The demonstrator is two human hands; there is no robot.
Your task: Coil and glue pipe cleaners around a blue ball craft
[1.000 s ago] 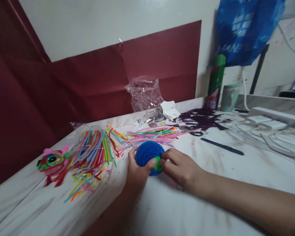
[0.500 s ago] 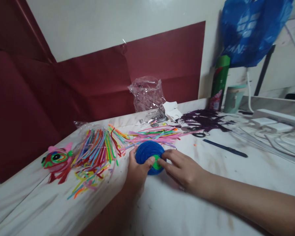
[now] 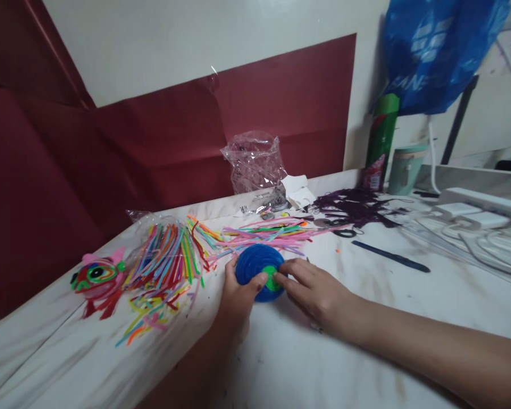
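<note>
A round blue piece (image 3: 253,266), with ring-like lines on its surface, is held just above the marbled tabletop (image 3: 306,369). My left hand (image 3: 234,301) grips its left and lower edge, the thumb lying over the front and touching a small green disc (image 3: 271,279). On the right, my right hand (image 3: 317,289) has its fingers closed at the rim of the blue piece, beside the green disc. The far side of the piece and the fingers behind it are hidden.
Colourful fuzzy strips (image 3: 166,255) and a red-pink figure with big eyes (image 3: 97,281) are at left. Behind stand a clear plastic bag (image 3: 255,165), purple strands (image 3: 353,205) and scissors (image 3: 344,232). A dark flat strip (image 3: 389,255), cup (image 3: 405,170) and power strip (image 3: 485,201) are at right.
Both hands keep hold of the blue piece. The fingers of my right hand have shifted very slightly at its rim; the camera view has moved a little.
</note>
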